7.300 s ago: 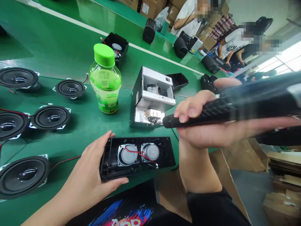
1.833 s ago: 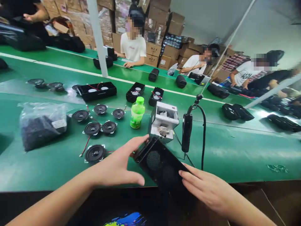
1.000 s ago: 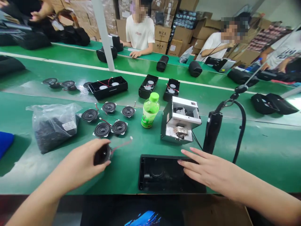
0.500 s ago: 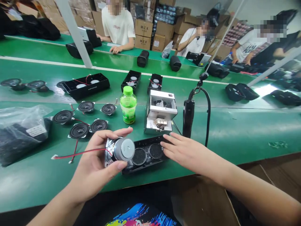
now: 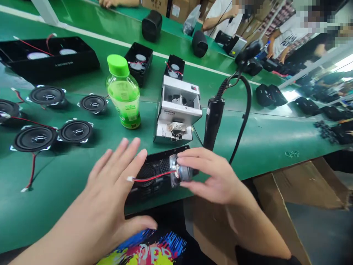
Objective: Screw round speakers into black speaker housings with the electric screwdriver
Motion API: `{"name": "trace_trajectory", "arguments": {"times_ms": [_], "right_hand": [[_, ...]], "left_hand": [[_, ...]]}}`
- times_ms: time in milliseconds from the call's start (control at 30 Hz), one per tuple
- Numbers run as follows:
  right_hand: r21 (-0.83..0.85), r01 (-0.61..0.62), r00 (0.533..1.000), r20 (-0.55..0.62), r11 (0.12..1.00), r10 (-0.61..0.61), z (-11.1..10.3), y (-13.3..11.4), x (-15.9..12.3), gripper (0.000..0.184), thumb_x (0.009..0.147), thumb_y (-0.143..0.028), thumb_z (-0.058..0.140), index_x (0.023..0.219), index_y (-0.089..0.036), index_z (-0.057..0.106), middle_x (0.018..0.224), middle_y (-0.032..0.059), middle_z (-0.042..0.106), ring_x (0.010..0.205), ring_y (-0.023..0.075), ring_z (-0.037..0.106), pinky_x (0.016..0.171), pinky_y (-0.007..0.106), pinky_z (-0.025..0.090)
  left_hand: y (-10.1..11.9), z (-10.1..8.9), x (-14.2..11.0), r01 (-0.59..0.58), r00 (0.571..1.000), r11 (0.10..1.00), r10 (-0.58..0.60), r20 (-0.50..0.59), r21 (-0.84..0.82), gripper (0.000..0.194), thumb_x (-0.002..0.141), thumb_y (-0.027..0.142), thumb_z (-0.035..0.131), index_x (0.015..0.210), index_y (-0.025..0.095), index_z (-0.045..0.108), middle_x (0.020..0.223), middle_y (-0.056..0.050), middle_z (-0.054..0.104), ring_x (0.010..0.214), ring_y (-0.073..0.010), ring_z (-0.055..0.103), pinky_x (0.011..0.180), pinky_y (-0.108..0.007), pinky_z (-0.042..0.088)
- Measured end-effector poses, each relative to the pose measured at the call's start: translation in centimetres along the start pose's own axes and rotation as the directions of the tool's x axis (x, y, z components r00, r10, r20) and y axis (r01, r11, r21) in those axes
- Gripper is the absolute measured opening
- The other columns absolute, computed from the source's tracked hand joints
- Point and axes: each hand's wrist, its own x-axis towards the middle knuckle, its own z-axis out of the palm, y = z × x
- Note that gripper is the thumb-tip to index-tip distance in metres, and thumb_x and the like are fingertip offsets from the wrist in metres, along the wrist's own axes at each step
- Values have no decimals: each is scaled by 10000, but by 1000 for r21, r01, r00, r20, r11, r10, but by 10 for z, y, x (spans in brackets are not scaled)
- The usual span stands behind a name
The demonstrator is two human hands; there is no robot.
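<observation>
My right hand point(image 5: 213, 176) pinches a small speaker driver point(image 5: 180, 172) with a silver magnet, holding it over the right end of a black speaker housing point(image 5: 154, 173) that lies at the near edge of the green bench. A red wire point(image 5: 151, 177) with a white plug trails left from the driver. My left hand point(image 5: 110, 200) hovers open, fingers spread, over the left end of the housing and holds nothing. Two round grilles show inside the housing.
Behind the housing stand a white screw feeder point(image 5: 179, 110), a hanging black electric screwdriver point(image 5: 213, 117) on its cable, and a green bottle point(image 5: 124, 94). Several loose speaker drivers point(image 5: 75, 130) lie at left. Other housings point(image 5: 49, 59) sit on the belt. Other people work across it.
The driver has passed from my left hand to my right, which now holds it over the housing's right end. My left hand has opened. The camera has moved closer and lower.
</observation>
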Motion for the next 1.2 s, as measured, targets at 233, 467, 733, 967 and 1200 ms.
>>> {"name": "trace_trajectory", "arguments": {"times_ms": [233,467,733,967,1200], "right_hand": [[-182,51,889,456,982,38,-22,31,24,384,1250,-305,831,1621,-211,792,1535,165,949,1329,309,953,1121,458,831],[-310,125,761,640,943,109,3,33,35,310,1214,-338,903,1481,-188,854,1470,170,953,1162,293,954,976,389,778],[-329,134,748,652,935,123,2,27,40,292,1231,-317,873,1498,-203,848,1472,157,950,1127,280,945,957,378,764],[-300,222,809,588,928,-4,7,38,31,321,1188,-287,930,1483,-186,852,1449,148,994,1120,293,992,917,392,811],[-336,283,823,566,899,-48,-3,26,34,434,1122,-195,964,1535,-133,845,1472,165,990,1097,330,982,842,461,811]], "left_hand": [[-41,7,-22,56,994,988,-69,90,142,1380,950,766,986,2085,458,264,1796,-159,764,1508,-538,829,1304,-705,705],[-41,3,-17,61,992,995,-69,105,84,1253,1045,837,863,2086,456,278,1789,-134,756,1519,-507,811,1301,-656,704],[-44,2,-16,66,991,996,-72,117,52,1196,1091,798,839,2089,455,277,1813,-133,737,1541,-504,803,1307,-677,702],[-31,-13,-8,26,975,996,-45,216,90,1662,838,677,1191,2102,387,152,1845,-196,740,1605,-509,800,1355,-644,710],[-116,-95,37,172,968,891,-232,95,420,1115,1196,975,620,1994,211,466,1968,-149,642,1814,-542,646,1506,-844,503]]}}
